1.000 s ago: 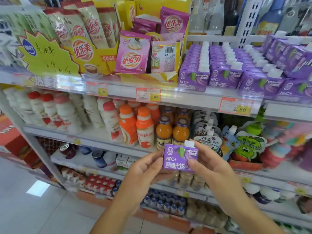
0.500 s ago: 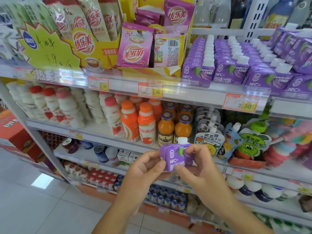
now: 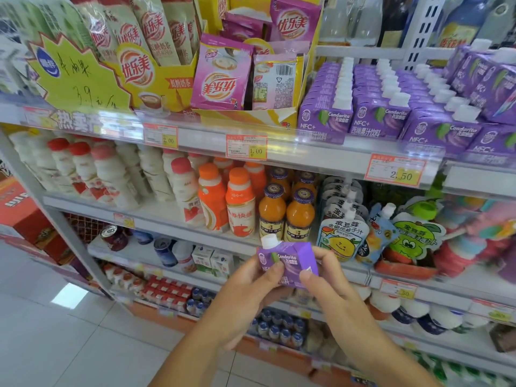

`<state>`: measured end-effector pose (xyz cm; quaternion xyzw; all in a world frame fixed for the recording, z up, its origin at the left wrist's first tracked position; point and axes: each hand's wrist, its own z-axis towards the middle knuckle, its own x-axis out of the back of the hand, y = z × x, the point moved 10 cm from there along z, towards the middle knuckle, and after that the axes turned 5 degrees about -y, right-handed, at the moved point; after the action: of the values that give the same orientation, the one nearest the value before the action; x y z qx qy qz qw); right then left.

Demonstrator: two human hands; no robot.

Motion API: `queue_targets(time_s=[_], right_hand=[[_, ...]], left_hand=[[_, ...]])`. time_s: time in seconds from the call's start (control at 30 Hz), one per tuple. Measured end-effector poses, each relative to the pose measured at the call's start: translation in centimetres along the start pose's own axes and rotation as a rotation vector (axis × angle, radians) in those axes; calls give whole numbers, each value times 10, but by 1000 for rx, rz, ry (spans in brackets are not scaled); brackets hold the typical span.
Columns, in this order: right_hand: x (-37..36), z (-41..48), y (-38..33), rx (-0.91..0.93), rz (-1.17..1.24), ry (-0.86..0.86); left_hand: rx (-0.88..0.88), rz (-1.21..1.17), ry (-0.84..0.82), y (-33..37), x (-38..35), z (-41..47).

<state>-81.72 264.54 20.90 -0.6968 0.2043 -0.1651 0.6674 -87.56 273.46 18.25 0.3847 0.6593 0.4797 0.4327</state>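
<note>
A small purple juice carton with a white screw cap is held in front of the shelves, tilted so one corner faces me. My left hand grips its left side, thumb across the front label. My right hand pinches its right side between thumb and fingers. Several matching purple cartons stand in rows on the upper shelf at the right.
A shop shelf unit fills the view. Milk-tea sachets in yellow boxes sit top left. White and orange bottles, juice bottles and spout pouches fill the middle shelf. Price tags line the edges. White tiled floor lies lower left.
Both hands have turned the carton from front-on to corner-on and lowered it a little. The view has shifted slightly upward and closer to the shelves.
</note>
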Motion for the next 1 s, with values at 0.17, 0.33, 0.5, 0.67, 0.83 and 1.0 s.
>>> queue_targets(time_s=[0.17, 0.33, 0.5, 0.67, 0.83, 1.0], right_hand=[[8, -2, -5, 72, -171, 69], [31, -3, 7, 20, -65, 204], [39, -4, 9, 17, 23, 253], [39, -6, 10, 22, 44, 254], [37, -7, 6, 32, 58, 275], [30, -7, 9, 7, -10, 212]], left_hand=[[-87, -6, 101, 7, 12, -3], [-83, -54, 52, 5, 14, -9], [-78, -79, 3, 1, 9, -13], [-71, -104, 4, 0, 10, -13], [-89, -79, 16, 1, 12, -13], [-104, -97, 37, 4, 10, -12]])
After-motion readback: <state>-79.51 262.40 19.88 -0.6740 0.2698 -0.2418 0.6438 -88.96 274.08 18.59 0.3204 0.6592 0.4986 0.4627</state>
